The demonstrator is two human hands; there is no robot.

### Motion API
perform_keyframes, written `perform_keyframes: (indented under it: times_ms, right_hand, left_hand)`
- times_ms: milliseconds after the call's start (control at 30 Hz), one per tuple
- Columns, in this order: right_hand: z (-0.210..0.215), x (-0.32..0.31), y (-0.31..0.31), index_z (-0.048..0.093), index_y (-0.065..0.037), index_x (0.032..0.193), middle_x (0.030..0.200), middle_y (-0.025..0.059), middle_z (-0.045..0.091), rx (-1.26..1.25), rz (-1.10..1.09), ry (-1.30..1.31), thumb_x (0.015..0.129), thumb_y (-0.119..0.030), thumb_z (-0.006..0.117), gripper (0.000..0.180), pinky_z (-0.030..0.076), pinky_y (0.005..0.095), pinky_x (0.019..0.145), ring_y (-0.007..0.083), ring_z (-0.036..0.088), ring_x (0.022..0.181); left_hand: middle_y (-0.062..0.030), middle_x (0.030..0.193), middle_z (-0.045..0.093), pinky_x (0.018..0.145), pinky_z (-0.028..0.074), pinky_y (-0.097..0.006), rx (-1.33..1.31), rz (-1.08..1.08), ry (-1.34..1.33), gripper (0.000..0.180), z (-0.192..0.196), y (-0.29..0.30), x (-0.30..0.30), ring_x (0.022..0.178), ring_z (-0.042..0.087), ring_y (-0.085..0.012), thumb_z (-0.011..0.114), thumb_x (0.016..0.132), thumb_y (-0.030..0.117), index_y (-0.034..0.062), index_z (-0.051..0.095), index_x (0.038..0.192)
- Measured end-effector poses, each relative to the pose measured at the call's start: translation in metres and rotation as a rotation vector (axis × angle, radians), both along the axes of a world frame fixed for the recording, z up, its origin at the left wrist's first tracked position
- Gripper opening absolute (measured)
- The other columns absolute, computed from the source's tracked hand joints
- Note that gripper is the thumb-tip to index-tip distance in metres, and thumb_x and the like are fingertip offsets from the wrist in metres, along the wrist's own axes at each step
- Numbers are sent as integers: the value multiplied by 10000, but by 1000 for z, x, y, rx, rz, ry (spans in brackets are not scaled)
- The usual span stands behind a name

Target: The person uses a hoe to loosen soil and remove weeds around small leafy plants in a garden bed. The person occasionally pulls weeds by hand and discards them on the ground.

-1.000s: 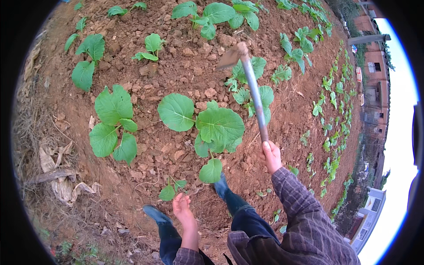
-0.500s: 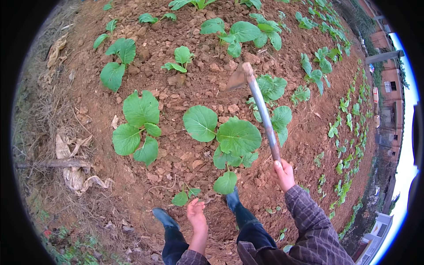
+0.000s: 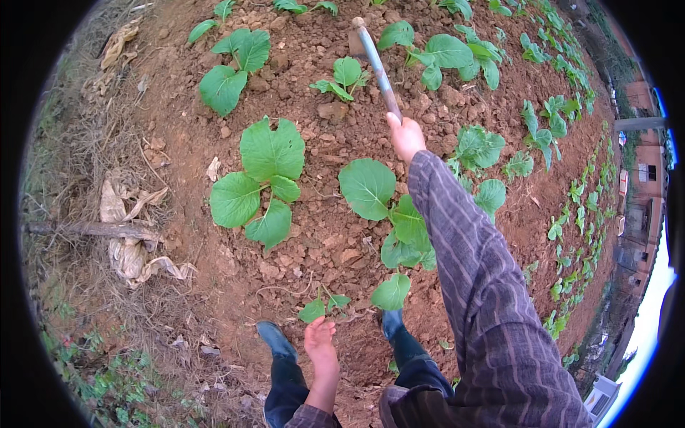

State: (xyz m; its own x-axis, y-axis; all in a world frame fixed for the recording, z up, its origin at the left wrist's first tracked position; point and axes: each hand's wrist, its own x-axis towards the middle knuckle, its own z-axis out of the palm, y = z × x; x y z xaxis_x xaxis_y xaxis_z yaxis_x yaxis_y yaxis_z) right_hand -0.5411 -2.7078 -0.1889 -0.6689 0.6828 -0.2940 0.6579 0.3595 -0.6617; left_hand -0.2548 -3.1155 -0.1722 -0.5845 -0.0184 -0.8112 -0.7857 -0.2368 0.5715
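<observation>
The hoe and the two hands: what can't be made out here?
Head view:
- Hoe: its blade is foreshortened and soil-coloured, so its shape and whether it touches the soil are unclear.
- Right hand: seen from behind; the fingers around the handle are hidden.
- Left hand: palm faces down; contact with the small seedling is unclear.
- Boots: partly covered by legs.

No packages, labels, signs or screens were in view. The pale crumpled scraps (image 3: 132, 242) lying well to the left of the left hand's fingers (image 3: 319, 329), at the edge of the dry grass, might have been torn wrapping or dried husk; it could not be told which, and they bore no visible print.
</observation>
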Motion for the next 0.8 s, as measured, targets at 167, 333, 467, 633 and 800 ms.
perform_keyframes:
  times_ms: [167, 333, 467, 633, 800]
  right_hand:
    - [-36, 77, -57, 616, 5, 871, 692, 130, 624, -26, -45, -36, 952, -447, 557, 463, 478, 395, 624, 258, 627, 648]
    - [-16, 82, -65, 557, -49, 798, 603, -23, 491, -230, -126, 97, 971, -395, 575, 387, 384, 276, 475, 84, 469, 520]
    - [22, 65, -68, 501, -81, 778, 592, -56, 433, -325, -127, 280, 986, -394, 553, 379, 303, 238, 431, 50, 381, 484]
    - [103, 35, -107, 480, -95, 835, 610, -51, 398, -496, 25, 551, 1014, -378, 501, 335, 231, 209, 414, 35, 308, 469]
    - [146, 53, -143, 479, -85, 885, 623, -53, 400, -497, 110, 631, 1022, -382, 479, 327, 239, 196, 426, 28, 321, 487]
  left_hand:
    - [-64, 1029, 633, 801, 495, -267, -27, 25, 3, 206, 5, -8, -8, 877, 622, -138, 582, 949, 62, 2, 571, 1145]
    - [-66, 1027, 634, 795, 492, -258, -9, 53, -17, 197, 6, -14, -12, 876, 619, -135, 567, 949, 39, -6, 572, 1140]
    - [-68, 1008, 636, 790, 491, -255, 1, 49, -22, 195, 7, -13, -16, 873, 617, -135, 560, 948, 29, -11, 571, 1139]
    - [-66, 1009, 634, 791, 490, -254, -4, 60, -15, 196, 5, -11, -19, 875, 614, -130, 558, 951, 36, -9, 572, 1142]
    - [-62, 1025, 631, 790, 489, -253, -13, 73, -21, 205, 1, -14, -15, 872, 612, -127, 562, 951, 43, -6, 571, 1149]
